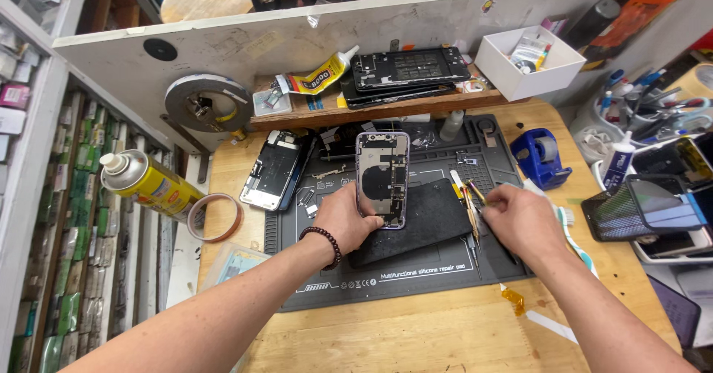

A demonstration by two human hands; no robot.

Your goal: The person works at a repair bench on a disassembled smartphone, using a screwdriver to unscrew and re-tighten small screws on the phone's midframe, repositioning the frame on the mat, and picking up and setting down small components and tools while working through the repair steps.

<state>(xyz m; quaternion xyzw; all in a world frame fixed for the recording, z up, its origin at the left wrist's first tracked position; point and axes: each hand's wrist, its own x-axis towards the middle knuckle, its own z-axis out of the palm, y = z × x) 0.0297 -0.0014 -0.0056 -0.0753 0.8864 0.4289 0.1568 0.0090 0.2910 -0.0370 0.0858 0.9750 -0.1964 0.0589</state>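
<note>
Gripping an opened purple phone frame (382, 180) upright at the mat's (416, 276) centre, our left hand (345, 221) is clamped on it; at three o'clock, our right hand (520, 221) pinches tweezers (469, 202).

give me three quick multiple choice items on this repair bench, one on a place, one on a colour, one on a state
1. Where is the spray can?
A. Left of the repair mat
B. In the white box
C. On the wooden shelf

2. What colour is the tape dispenser?
A. Red
B. Blue
C. Green

3. How is the opened phone held?
A. Flat, untouched
B. Upright in the left hand
C. In the right hand

Answers: 1 A, it lies past the mat's left edge. 2 B, its body is blue. 3 B, the left grip holds it; the right hand reaches the tweezers.
</note>
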